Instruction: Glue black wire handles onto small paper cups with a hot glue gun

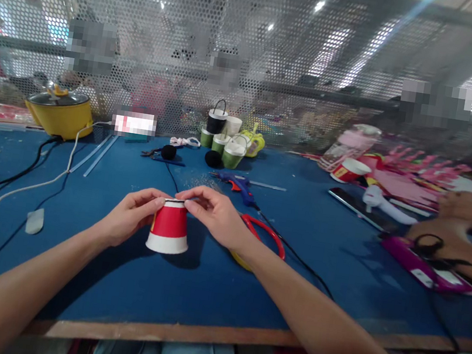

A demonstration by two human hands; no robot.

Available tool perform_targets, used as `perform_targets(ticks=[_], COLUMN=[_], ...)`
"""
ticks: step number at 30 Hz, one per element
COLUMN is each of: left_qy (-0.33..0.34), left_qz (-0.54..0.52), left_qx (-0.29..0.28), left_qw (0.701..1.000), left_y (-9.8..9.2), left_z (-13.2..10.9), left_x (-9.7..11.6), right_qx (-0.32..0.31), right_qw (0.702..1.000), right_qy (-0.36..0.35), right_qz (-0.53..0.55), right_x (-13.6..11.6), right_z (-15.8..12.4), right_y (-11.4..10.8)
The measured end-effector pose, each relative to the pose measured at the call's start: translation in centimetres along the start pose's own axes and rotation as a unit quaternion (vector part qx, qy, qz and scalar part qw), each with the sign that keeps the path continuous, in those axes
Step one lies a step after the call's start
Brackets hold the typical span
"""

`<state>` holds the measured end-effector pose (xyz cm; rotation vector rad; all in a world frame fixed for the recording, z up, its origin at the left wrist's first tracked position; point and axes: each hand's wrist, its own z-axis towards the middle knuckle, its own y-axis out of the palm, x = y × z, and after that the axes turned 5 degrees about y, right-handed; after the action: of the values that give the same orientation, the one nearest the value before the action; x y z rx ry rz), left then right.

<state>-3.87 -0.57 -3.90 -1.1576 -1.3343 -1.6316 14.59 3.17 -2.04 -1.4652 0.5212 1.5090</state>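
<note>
A red paper cup (pixel 170 223) with a white band stands upside down, its wide rim low and its narrow end up. A thin dark strip (pixel 175 200) lies along the top of that narrow end. My left hand (pixel 135 212) pinches the cup's upper left edge between thumb and fingers. From the other side my right hand (pixel 215 215) closes on the upper right edge, its fingertips at the dark strip. Just beyond my right hand lies a blue glue gun (pixel 239 186). A red and yellow loop (pixel 273 237) is partly hidden by my right forearm.
Small green, white and black cups (pixel 233 152) stand at the back beside black pompoms (pixel 168 152) and pliers (pixel 151 153). A yellow electric pot (pixel 61 115) is far left, with cables nearby. At right are a phone (pixel 359 209), a purple power strip (pixel 426 267) and another person's arm (pixel 455 251).
</note>
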Motion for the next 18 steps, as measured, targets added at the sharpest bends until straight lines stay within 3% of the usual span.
perform_targets(ticks=[6, 12, 15, 18], left_qy=[-0.006, -0.015, -0.013, -0.003], left_qz=[0.001, 0.012, 0.039, 0.138], left_qx=[0.003, 0.049, 0.028, -0.009], left_qw=[1.000, 0.999, 0.999, 0.990], left_y=[0.16, 0.18, 0.13, 0.16], left_z=[0.00, -0.05, -0.07, -0.07], left_x=[-0.09, 0.10, 0.30, 0.47], right_qx=[0.023, 0.018, 0.039, 0.077], right_qw=[0.999, 0.998, 0.997, 0.995], right_qy=[0.019, 0.019, 0.015, 0.001], right_qz=[-0.031, -0.056, -0.057, -0.068], right_x=[-0.40, -0.66, -0.42, -0.13], right_z=[-0.14, -0.21, -0.05, 0.04], right_y=[0.21, 0.14, 0.07, 0.12])
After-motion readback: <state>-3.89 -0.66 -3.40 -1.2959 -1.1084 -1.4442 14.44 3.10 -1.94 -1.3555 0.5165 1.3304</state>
